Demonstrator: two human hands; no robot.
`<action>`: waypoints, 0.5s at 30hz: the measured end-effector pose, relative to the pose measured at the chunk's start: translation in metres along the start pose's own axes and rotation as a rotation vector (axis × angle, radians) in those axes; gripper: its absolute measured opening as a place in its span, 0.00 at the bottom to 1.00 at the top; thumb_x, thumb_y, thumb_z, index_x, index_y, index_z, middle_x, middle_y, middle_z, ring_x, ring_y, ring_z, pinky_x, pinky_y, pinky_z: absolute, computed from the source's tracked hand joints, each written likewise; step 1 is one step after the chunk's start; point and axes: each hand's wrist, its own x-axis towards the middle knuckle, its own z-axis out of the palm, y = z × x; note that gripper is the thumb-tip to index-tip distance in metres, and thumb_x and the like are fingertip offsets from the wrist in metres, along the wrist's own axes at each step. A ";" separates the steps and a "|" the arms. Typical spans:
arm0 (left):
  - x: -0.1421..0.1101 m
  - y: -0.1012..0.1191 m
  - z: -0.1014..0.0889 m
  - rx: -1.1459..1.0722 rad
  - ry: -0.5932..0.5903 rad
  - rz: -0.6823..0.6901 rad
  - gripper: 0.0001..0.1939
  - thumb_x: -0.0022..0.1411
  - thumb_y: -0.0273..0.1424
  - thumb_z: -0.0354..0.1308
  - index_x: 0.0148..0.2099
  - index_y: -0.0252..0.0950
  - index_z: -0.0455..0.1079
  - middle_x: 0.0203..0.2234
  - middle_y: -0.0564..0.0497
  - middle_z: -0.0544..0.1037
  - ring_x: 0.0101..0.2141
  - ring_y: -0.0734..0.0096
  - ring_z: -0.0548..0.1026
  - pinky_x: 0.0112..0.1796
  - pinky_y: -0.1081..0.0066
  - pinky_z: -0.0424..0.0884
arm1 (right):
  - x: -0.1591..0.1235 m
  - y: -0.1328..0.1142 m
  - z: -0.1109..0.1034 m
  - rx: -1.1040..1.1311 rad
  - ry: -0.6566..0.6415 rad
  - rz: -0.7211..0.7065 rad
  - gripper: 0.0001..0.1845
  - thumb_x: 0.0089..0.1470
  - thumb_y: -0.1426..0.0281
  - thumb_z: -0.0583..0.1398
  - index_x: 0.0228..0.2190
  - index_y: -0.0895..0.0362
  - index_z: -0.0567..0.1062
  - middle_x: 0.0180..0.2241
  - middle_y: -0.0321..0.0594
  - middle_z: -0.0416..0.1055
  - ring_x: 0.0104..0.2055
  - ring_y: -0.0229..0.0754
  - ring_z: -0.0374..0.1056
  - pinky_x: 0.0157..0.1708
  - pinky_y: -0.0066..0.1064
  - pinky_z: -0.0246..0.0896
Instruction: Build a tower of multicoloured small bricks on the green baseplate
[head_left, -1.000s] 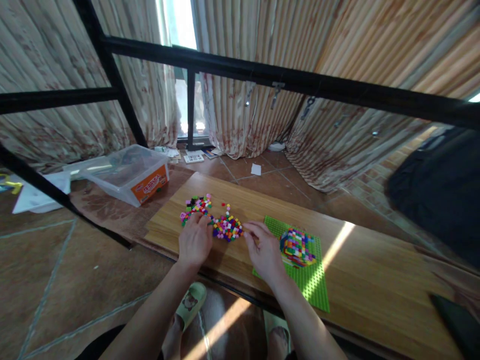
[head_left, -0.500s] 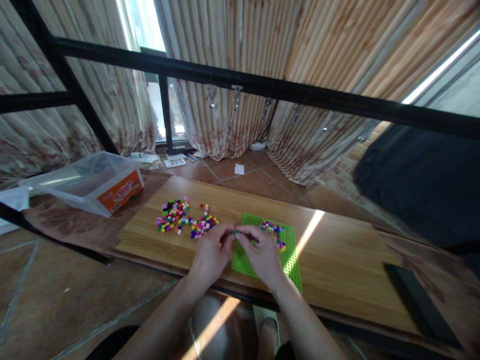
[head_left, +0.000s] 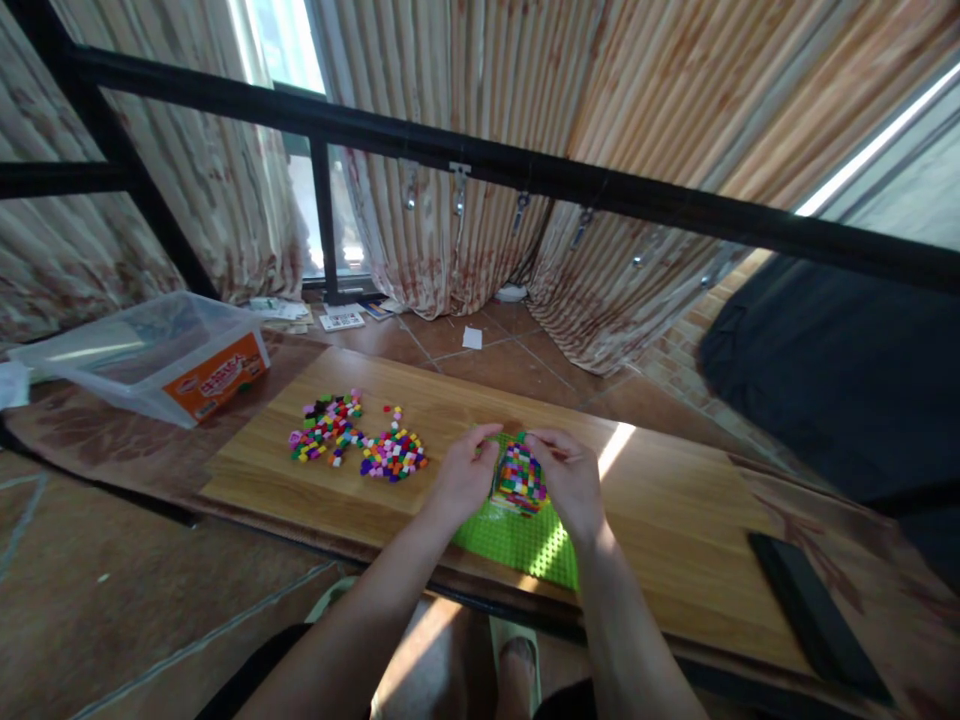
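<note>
A block structure of many small coloured toy bricks [head_left: 520,478] stands on a green studded baseplate [head_left: 502,540]. My left hand [head_left: 466,470] is at the structure's left side, thumb and forefinger apart; whether it touches the bricks I cannot tell. My right hand [head_left: 571,478] is at the upper right of the structure, its fingers bent together at the top edge. By these fingertips shows a small green brick [head_left: 521,437], partly hidden by the fingers. A pile of loose bricks [head_left: 394,455] lies to the left of my hands.
The wooden board [head_left: 660,540] carries the baseplate and bricks. A clear plastic box [head_left: 150,350] with an orange label stands at left. A long black object [head_left: 817,615] lies at right. A black metal rail [head_left: 480,165] crosses in front of curtains.
Both hands have moved right, from the baseplate's left edge to the brick structure, parting around it. The baseplate has turned or tilted, so the structure now shows nearer its middle. The view has shifted slightly.
</note>
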 end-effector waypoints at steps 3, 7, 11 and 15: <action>0.009 -0.006 0.009 -0.095 -0.045 -0.031 0.14 0.59 0.27 0.49 0.44 0.35 0.74 0.41 0.47 0.78 0.43 0.67 0.74 0.48 0.67 0.66 | 0.002 0.002 0.004 0.005 -0.062 0.004 0.12 0.48 0.61 0.61 0.31 0.55 0.79 0.34 0.40 0.76 0.39 0.44 0.71 0.42 0.35 0.65; 0.013 -0.011 0.013 -0.202 -0.076 -0.073 0.14 0.59 0.28 0.49 0.41 0.34 0.75 0.36 0.48 0.79 0.39 0.68 0.75 0.44 0.68 0.68 | 0.003 0.000 0.006 -0.014 -0.100 0.027 0.11 0.48 0.62 0.60 0.30 0.54 0.79 0.34 0.40 0.76 0.39 0.44 0.71 0.41 0.35 0.65; 0.014 -0.011 0.013 -0.230 -0.080 -0.078 0.13 0.58 0.29 0.50 0.38 0.34 0.76 0.34 0.48 0.80 0.37 0.68 0.75 0.43 0.70 0.68 | 0.003 0.002 0.004 -0.009 -0.097 0.062 0.12 0.47 0.61 0.61 0.31 0.55 0.79 0.33 0.40 0.77 0.36 0.43 0.72 0.39 0.34 0.66; 0.014 -0.008 0.012 -0.235 -0.062 -0.081 0.13 0.57 0.30 0.51 0.36 0.34 0.77 0.33 0.49 0.80 0.36 0.69 0.75 0.41 0.71 0.68 | 0.001 0.001 0.003 0.003 -0.107 0.074 0.12 0.47 0.61 0.61 0.31 0.55 0.80 0.33 0.40 0.77 0.34 0.43 0.72 0.35 0.33 0.67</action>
